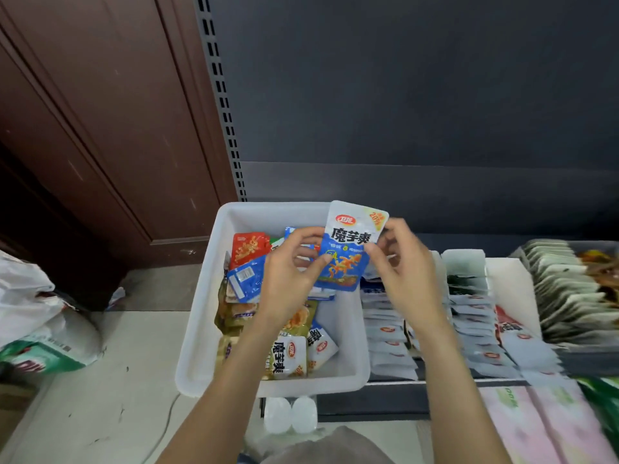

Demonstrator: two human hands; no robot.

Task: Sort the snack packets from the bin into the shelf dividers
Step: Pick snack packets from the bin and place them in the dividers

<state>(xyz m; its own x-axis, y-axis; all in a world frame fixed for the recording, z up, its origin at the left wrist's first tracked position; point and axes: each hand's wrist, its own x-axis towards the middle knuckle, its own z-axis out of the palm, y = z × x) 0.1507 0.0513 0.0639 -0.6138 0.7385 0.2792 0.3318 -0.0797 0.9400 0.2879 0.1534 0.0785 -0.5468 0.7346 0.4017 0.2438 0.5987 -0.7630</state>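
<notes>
Two hands on one blue packet (346, 252), held up over the bin's (201, 316) far right corner: left hand (294, 272) pinches its left edge, right hand (402, 262) pinches the right edge. More packets (268, 316) lie loose in the bin. Right of it, shelf dividers (442, 279) hold rows of packets.

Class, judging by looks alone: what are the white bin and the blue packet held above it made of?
White bin: probably moulded plastic, matt and slightly translucent, with rounded corners.
Blue packet: likely glossy printed plastic film, thin, with sealed edges.
</notes>
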